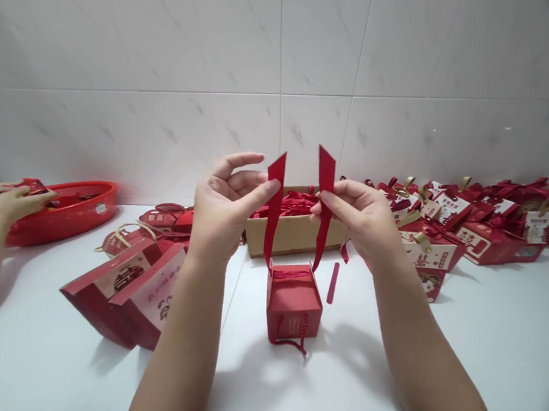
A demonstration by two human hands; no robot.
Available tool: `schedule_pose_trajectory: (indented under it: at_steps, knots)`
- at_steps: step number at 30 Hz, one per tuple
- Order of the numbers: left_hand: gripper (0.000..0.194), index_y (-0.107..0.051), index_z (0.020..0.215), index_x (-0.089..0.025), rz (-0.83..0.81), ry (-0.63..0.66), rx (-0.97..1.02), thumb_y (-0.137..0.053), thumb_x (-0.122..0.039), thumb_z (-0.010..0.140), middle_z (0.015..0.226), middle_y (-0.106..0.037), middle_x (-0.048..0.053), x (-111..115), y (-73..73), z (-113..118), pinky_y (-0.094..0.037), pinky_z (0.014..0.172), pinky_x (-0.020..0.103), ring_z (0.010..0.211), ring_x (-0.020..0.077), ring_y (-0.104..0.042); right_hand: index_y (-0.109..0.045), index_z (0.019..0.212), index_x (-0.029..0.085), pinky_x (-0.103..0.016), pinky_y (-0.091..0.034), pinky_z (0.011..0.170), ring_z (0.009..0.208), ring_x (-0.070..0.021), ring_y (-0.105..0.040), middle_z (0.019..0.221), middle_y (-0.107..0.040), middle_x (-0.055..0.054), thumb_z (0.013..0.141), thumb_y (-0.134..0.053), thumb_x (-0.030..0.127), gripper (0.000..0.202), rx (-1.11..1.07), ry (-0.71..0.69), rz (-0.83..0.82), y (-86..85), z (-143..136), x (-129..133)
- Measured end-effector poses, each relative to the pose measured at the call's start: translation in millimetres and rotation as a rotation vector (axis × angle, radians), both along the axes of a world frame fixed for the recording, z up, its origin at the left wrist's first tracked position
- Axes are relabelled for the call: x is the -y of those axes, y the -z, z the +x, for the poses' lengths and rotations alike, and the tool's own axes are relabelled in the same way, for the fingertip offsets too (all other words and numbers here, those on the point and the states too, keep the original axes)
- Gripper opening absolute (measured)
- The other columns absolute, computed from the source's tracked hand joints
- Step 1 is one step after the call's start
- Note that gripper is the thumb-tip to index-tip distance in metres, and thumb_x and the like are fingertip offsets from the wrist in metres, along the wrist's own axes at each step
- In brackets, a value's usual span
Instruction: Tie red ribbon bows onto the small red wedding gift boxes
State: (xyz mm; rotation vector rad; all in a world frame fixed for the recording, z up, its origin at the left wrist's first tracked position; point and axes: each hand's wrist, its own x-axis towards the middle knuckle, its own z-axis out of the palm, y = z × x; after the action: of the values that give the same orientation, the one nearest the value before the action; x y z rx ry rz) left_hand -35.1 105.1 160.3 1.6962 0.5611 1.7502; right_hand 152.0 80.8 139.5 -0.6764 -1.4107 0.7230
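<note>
A small red gift box (pixel 295 302) stands on the white table between my forearms, with a thin dark red cord hanging down its front. From its top rise the two ends of a red ribbon (pixel 274 215), one to each hand. My left hand (pixel 229 205) pinches the left end between thumb and fingers, its index finger raised. The right end is pinched by my right hand (pixel 357 215) between thumb and forefinger. Both ends stick up above the fingers, cut at a slant. The ribbon lies through the top of the box.
Behind the gift box is a cardboard box (pixel 295 240) of red ribbons. A short red strip (pixel 333 283) lies beside it. Red gift bags (pixel 121 282) lean at left; many decorated boxes (pixel 500 242) crowd the right. Another person's hands (pixel 11 207) hold something over a red basin (pixel 71 218).
</note>
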Motion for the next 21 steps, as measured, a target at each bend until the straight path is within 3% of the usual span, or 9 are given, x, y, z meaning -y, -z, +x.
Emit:
schedule_pose_trajectory:
  at_steps: [5, 10, 13, 17, 21]
  knots:
    - [0.047, -0.059, 0.107, -0.022, -0.020, 0.058, -0.117, -0.079, -0.020, 0.064, 0.085, -0.066, 0.000, 9, 0.9, 11, -0.058, 0.061, 0.020, 0.066, 0.0103, -0.066, -0.069, 0.094, 0.018, -0.025, -0.054, 0.061, 0.058, -0.0106, -0.063, 0.066, -0.068, 0.001, 0.078, -0.068, 0.028, 0.018, 0.041, -0.113, -0.050, 3.7, -10, 0]
    - [0.055, -0.055, 0.109, -0.026, -0.047, -0.003, -0.172, -0.081, -0.020, 0.061, 0.103, -0.063, 0.002, 12, -0.4, 13, -0.052, 0.048, 0.016, 0.052, 0.0037, -0.058, -0.070, 0.085, 0.017, -0.024, -0.053, 0.062, 0.061, -0.0104, -0.062, 0.067, -0.066, 0.001, 0.077, -0.068, 0.030, 0.015, 0.043, -0.289, -0.085, 5.2, -14, -2]
    - [0.055, -0.054, 0.111, -0.026, -0.053, -0.002, -0.215, -0.080, -0.023, 0.062, 0.098, -0.064, 0.002, 11, -0.2, 11, -0.052, 0.047, 0.017, 0.051, 0.0054, -0.059, -0.067, 0.078, 0.018, -0.022, -0.052, 0.062, 0.060, -0.0098, -0.062, 0.064, -0.066, 0.001, 0.078, -0.067, 0.036, 0.019, -0.002, -0.384, -0.160, 4.5, -16, -2]
    - [0.054, -0.054, 0.112, -0.024, -0.036, 0.020, -0.281, -0.079, -0.026, 0.064, 0.080, -0.064, 0.000, 10, 2.1, 10, -0.054, 0.051, 0.021, 0.058, 0.0119, -0.064, -0.062, 0.072, 0.017, -0.022, -0.052, 0.058, 0.055, -0.0099, -0.060, 0.058, -0.063, 0.001, 0.078, -0.065, 0.048, 0.031, -0.042, -0.344, -0.252, 4.9, -18, -3]
    - [0.054, -0.051, 0.114, -0.024, -0.003, 0.035, -0.317, -0.077, -0.027, 0.067, 0.081, -0.064, 0.000, 9, 3.7, 11, -0.056, 0.060, 0.023, 0.068, 0.0146, -0.067, -0.061, 0.074, 0.017, -0.020, -0.051, 0.057, 0.055, -0.0089, -0.060, 0.060, -0.063, 0.002, 0.074, -0.070, 0.047, 0.031, -0.070, -0.298, -0.270, 8.7, -17, -10]
